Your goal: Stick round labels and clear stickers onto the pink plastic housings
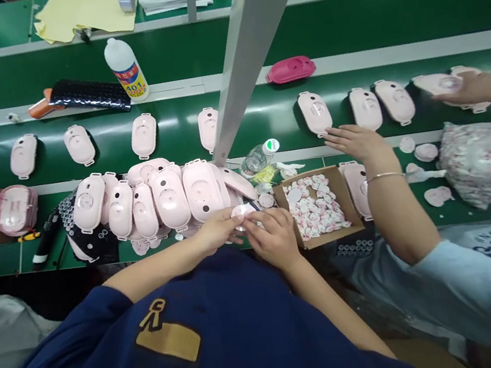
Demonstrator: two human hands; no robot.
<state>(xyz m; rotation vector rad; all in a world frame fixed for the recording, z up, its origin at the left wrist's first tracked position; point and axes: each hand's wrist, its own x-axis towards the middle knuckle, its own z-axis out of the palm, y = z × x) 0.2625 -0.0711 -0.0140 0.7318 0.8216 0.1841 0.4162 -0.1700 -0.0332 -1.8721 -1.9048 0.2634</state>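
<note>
In front of my chest my two hands meet over a small round pale pink piece (241, 210). The fingers of my left hand (216, 231) pinch its left side. My right hand (275, 233) is closed at its right side, and a slim dark thing (255, 206) shows beside those fingers; its kind is unclear. Just beyond my left hand stand several pale pink plastic shells (202, 190), leaning on one another. To the right of my right hand is a cardboard box (355, 216) with many small pink-and-white printed pieces (318, 209).
A slanted metal post (248, 33) crosses overhead. A clear bottle (256, 160) lies behind the box. Pink shells (144, 135) sit spaced along the green belt (110, 134). A co-worker's arm (395, 209) reaches in from the right. A white glue bottle (125, 66) stands farther back.
</note>
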